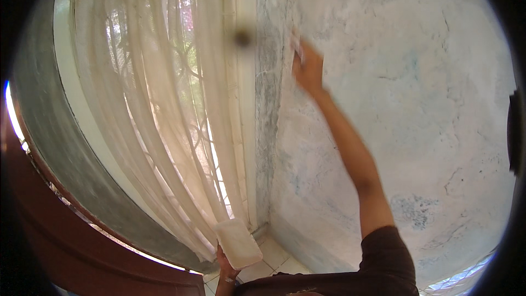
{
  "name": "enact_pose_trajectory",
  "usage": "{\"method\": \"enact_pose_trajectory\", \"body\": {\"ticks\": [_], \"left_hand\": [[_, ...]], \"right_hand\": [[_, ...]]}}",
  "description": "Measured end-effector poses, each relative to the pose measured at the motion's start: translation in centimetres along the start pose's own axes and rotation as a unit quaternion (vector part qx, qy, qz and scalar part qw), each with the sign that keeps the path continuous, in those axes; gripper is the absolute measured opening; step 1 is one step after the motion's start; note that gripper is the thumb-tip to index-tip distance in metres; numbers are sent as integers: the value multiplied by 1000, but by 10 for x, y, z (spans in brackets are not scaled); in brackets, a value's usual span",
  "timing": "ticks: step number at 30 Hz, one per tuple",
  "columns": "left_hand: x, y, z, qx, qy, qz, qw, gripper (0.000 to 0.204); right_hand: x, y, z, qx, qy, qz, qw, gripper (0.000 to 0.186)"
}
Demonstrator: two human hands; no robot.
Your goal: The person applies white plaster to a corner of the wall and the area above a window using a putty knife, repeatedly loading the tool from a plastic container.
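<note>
My right arm is stretched up toward the corner of a patchy, pale wall (394, 126). My right hand (310, 72) is closed around a small, slim whitish thing (297, 46). Motion blur hides what kind of thing it is, and I cannot tell whether it touches the wall. Low down, my left hand (226, 266) grips a shallow white rectangular container (239, 243) by its edge. The container is tilted, with its pale inside facing up. Part of the left hand is hidden behind it.
Sheer cream curtains (148, 104) hang over a bright window on the left, close to the container. A dark red-brown panel (98, 246) lies at lower left. Light floor tiles (274, 254) show at the wall's foot. A dark object (514, 131) sits at the right rim.
</note>
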State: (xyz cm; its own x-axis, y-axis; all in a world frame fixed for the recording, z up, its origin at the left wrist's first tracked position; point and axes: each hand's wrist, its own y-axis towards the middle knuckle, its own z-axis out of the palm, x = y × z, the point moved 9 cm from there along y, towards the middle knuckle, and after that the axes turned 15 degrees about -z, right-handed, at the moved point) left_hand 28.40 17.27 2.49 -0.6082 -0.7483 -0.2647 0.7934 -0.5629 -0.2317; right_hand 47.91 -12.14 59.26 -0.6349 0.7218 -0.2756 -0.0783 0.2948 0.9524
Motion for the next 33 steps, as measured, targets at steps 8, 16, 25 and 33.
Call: {"method": "enact_pose_trajectory", "body": {"ticks": [8, 16, 25, 33], "left_hand": [[9, 8, 44, -12, -7, 0, 1000, 61], [4, 23, -10, -33, -2, 1, 999, 59], [4, -5, -11, -61, 132, 21, 989, 58], [28, -26, -84, -62, 41, -55, 996, 86]], "right_hand": [[-110, 158, 43, 46, -145, -71, 986, 32], [26, -284, 112, 120, -63, 97, 986, 37], [236, -613, 36, 375, 129, 438, 807, 53], [50, -252, 45, 134, -69, 170, 974, 34]]}}
